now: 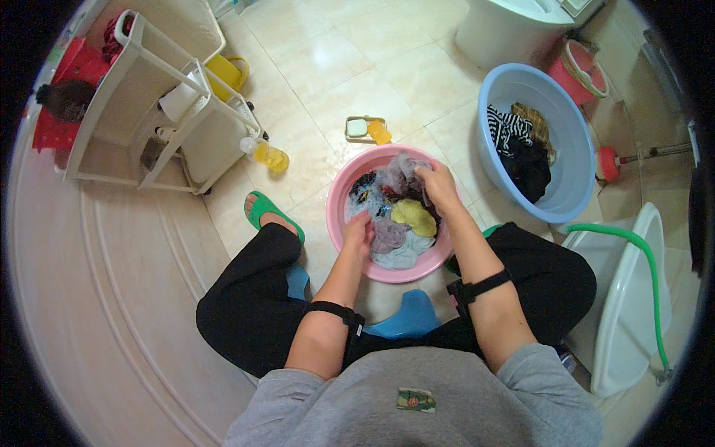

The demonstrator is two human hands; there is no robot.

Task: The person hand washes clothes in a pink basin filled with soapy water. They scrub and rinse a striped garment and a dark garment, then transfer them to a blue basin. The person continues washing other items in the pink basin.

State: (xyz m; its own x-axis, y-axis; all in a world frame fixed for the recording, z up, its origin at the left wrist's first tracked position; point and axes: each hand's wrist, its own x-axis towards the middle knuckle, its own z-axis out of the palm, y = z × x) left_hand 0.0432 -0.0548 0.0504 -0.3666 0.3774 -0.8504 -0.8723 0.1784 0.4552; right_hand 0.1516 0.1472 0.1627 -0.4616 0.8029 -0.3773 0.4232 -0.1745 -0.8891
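Observation:
A pink basin (337,173) on the floor between my feet holds wet laundry in sudsy water. My right hand (438,186) is closed on a grey cloth (404,173) at the far right of the basin, lifting part of it. My left hand (358,234) is inside the near-left rim with its fingers curled together; what they hold, if anything, is hidden. Between the hands lie a yellow-green cloth (414,217), a mauve cloth (388,237) and a pale blue cloth (402,255). Dark patterned fabric (363,188) sits at the far left of the basin.
Beyond the basin, a soap dish holds a pale soap bar (357,128) and an orange piece (379,133). A bottle of yellow liquid (272,158) stands left, by a white shelf rack (160,56). At right are a blue tub (488,134) of clothes, a toilet (499,33) and a green hose (646,257).

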